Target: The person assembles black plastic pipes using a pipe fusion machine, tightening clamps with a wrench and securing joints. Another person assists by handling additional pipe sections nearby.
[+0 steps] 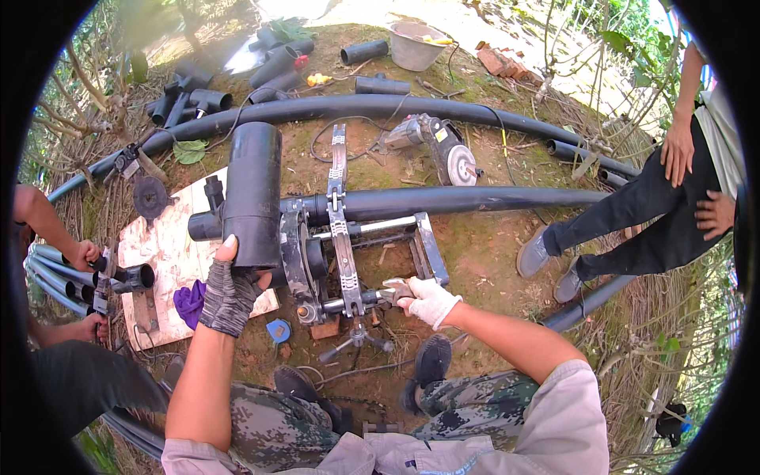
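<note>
My left hand (229, 293), in a dark grey fingerless glove, grips the lower end of a wide black plastic pipe fitting (253, 186), thumb on its near side. The fitting stands upright beside the metal pipe clamp frame (344, 229); whether it touches the clamp is hidden. My right hand (430, 302), in a white glove with bare fingertips, is closed on a metal piece (393, 292) at the frame's near right side. A long black pipe (475, 199) runs through the far side of the frame. A short pipe stub (317, 258) shows in the left clamp ring.
A power saw (451, 150) lies beyond the frame. At left are a wooden board (170, 237), a purple cloth (188, 303) and a blue tape measure (278, 330). One person's hands (87, 257) hold a tool; another person (641, 214) stands at right. Farther back are fittings and a bucket (416, 49).
</note>
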`<state>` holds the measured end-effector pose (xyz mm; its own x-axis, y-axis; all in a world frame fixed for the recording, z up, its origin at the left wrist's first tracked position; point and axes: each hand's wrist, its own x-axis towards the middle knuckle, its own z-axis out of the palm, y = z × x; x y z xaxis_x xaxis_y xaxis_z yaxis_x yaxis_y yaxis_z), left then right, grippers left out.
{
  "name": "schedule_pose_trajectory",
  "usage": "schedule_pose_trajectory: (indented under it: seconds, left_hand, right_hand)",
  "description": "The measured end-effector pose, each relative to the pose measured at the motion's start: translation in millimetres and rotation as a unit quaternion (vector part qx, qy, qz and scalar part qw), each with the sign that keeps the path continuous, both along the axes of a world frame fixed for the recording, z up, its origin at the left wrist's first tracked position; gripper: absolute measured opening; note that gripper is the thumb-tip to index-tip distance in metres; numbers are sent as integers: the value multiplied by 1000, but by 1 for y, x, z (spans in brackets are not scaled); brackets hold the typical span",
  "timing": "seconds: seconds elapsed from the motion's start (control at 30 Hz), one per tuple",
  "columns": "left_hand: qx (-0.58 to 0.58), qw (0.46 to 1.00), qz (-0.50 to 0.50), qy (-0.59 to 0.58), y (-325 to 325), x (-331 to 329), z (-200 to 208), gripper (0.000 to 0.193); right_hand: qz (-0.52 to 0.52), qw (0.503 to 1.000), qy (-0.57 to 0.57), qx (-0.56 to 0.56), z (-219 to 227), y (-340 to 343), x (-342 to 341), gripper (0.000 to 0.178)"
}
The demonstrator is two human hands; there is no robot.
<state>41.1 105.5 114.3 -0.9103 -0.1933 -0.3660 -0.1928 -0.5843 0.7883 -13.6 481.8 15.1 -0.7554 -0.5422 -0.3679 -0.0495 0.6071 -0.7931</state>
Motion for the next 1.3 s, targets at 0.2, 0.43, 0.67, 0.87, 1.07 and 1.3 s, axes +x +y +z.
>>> schedule_pose_trajectory:
  seconds: [0.2, 0.43, 0.67, 0.87, 1.07, 1.3]
  left_hand:
    - [-4, 1000, 16, -4, 13, -5, 8, 65]
    - [-51, 999, 10, 4, 25, -13, 5, 70]
    - [-94, 988, 122, 7, 53, -53, 0, 84]
    - [-218, 947, 192, 141, 73, -105, -23, 80]
    - [-242, 934, 190, 182, 57, -113, -33, 69]
    - [-179, 951, 196, 159, 83, -104, -11, 54]
  right_hand:
    - [-20, 999, 40, -15, -12, 7, 2, 30]
    - [69, 989, 125, 32, -29, 25, 1, 46]
    - [171, 979, 5, 111, -24, 28, 9, 38]
    - [185, 960, 174, 118, -73, 39, 20, 31]
    - [261, 946, 183, 65, -73, 35, 8, 30]
    - [263, 915, 304, 18, -116, 30, 13, 25]
